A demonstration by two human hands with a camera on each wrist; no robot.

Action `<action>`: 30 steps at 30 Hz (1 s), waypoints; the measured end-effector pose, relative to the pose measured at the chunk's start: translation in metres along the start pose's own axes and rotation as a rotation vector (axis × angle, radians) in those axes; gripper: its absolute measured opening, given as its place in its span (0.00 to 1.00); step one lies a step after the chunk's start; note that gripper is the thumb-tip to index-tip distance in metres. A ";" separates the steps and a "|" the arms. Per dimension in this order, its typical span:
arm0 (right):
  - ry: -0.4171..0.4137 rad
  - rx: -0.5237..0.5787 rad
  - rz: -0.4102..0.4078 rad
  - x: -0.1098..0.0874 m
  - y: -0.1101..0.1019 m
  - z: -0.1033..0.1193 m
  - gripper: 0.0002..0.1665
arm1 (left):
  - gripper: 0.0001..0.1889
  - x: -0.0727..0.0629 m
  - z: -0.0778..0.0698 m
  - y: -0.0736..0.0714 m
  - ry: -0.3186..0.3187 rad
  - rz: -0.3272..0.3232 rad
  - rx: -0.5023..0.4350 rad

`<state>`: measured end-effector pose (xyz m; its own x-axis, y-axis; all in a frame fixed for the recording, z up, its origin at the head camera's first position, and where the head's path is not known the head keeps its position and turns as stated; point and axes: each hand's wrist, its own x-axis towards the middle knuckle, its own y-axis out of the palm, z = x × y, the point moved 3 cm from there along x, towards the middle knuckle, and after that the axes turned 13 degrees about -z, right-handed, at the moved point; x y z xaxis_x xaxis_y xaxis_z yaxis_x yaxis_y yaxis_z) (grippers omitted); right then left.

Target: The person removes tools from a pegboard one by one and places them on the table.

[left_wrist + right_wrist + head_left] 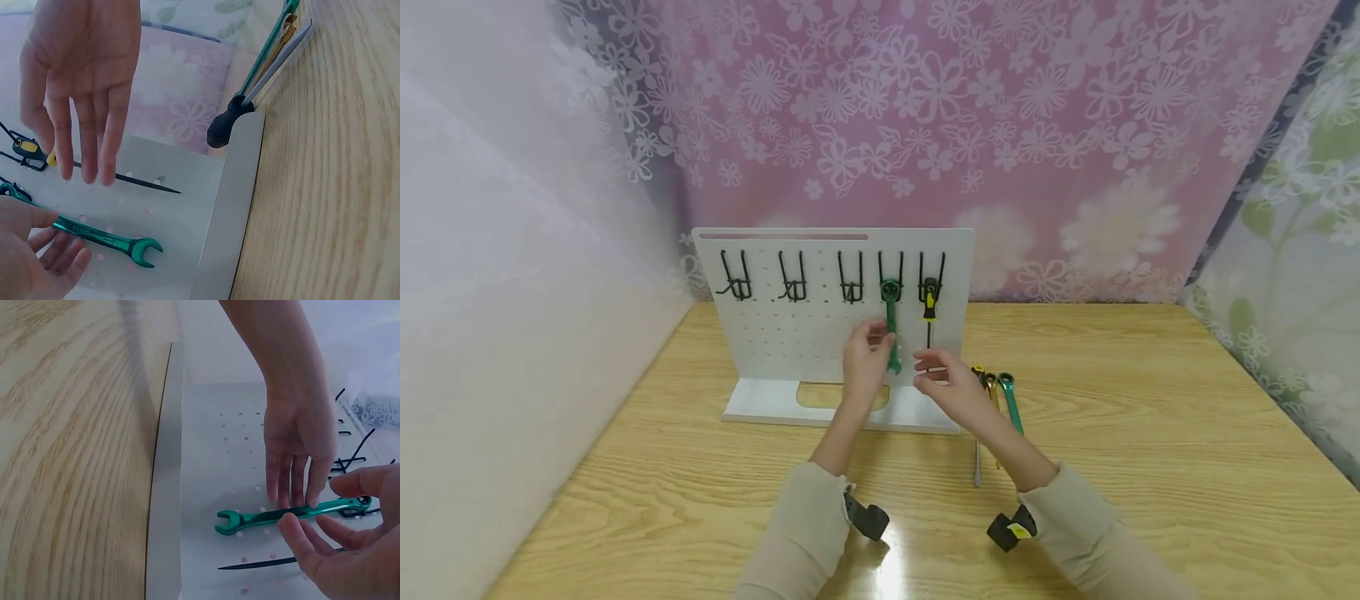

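Observation:
A green combination wrench hangs by its ring end on the fourth hook from the left, its open-ended jaw pointing down. My left hand is beside its shaft; in the left wrist view the thumb touches the green shaft and the loosely bent fingers lie beside it. On the rightmost hook hangs a black-and-yellow screwdriver, blade down. Close to that blade, my right hand has thumb and fingers apart, with nothing between them. The right wrist view shows the right hand facing the wrench.
The white pegboard stands on a wooden table, with black hooks at left bearing nothing. Right of its base lie a green wrench, a gold wrench and a second screwdriver. Patterned cloth hangs behind.

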<state>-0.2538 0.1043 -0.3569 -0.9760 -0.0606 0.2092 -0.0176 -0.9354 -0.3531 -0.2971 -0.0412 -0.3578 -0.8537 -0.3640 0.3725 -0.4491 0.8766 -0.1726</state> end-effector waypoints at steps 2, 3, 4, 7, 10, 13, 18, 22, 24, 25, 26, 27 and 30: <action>-0.002 -0.028 0.016 0.002 0.005 -0.001 0.25 | 0.09 -0.001 0.000 0.002 -0.023 0.010 -0.008; -0.001 -0.033 0.028 0.003 0.007 -0.002 0.26 | 0.09 -0.001 0.000 0.002 -0.032 0.014 -0.012; 0.001 -0.045 0.041 0.003 0.009 -0.002 0.26 | 0.08 -0.001 -0.001 0.003 -0.043 0.018 -0.018; -0.006 -0.101 0.086 0.004 0.016 -0.005 0.29 | 0.08 -0.002 -0.002 0.004 -0.070 0.032 -0.033; -0.015 -0.176 0.109 0.004 0.021 -0.007 0.31 | 0.08 -0.003 -0.004 0.002 -0.087 0.045 -0.053; -0.012 -0.208 0.111 0.003 0.025 -0.008 0.30 | 0.08 -0.004 -0.005 0.000 -0.094 0.064 -0.078; -0.030 -0.201 0.081 0.004 0.028 -0.008 0.23 | 0.08 -0.005 -0.006 -0.003 -0.114 0.096 -0.111; -0.040 -0.171 0.045 0.005 0.029 -0.008 0.15 | 0.09 -0.005 -0.009 -0.006 -0.124 0.112 -0.128; -0.036 -0.139 0.034 0.005 0.029 -0.008 0.12 | 0.09 -0.006 -0.010 -0.008 -0.123 0.123 -0.137; -0.032 -0.123 0.031 0.004 0.029 -0.008 0.11 | 0.09 -0.007 -0.011 -0.008 -0.121 0.127 -0.138; -0.030 -0.108 0.028 0.004 0.029 -0.008 0.10 | 0.08 -0.007 -0.012 -0.009 -0.120 0.132 -0.140; -0.029 -0.096 0.026 0.003 0.029 -0.007 0.10 | 0.08 -0.008 -0.012 -0.010 -0.119 0.137 -0.142; -0.036 -0.079 0.023 0.002 0.029 -0.007 0.09 | 0.08 -0.010 -0.015 -0.013 -0.118 0.148 -0.145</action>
<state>-0.2573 0.0793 -0.3728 -0.9678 -0.0956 0.2327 -0.0139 -0.9033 -0.4289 -0.2790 -0.0441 -0.3456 -0.9361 -0.2545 0.2427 -0.2811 0.9562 -0.0817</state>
